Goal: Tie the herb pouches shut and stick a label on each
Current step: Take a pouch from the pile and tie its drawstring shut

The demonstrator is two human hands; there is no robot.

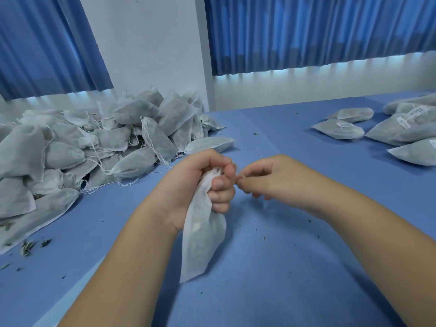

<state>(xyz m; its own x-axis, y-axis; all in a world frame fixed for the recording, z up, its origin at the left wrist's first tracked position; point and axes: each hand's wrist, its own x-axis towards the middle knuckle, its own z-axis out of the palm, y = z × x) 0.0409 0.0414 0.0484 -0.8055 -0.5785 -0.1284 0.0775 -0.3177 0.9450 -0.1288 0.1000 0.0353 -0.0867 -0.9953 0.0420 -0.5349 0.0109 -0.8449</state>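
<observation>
One pouch (203, 237) hangs over the middle of the desk (283, 267), its neck gripped in the left hand (200, 182), the right hand (271, 178) pinching its string (238, 177) just beside. At least three labels (344, 124) show on the pouches (339, 132) lying far right, print too small to read; a loose-stringed heap (94, 142) fills the left, open desk between.

The pouch (203, 234) is of thin white non-woven cloth, matt and slightly see-through, as are the piled pouches (99, 142). The table (283, 267) has a smooth matt blue cover. The curtains (318, 31) are pleated blue fabric.
</observation>
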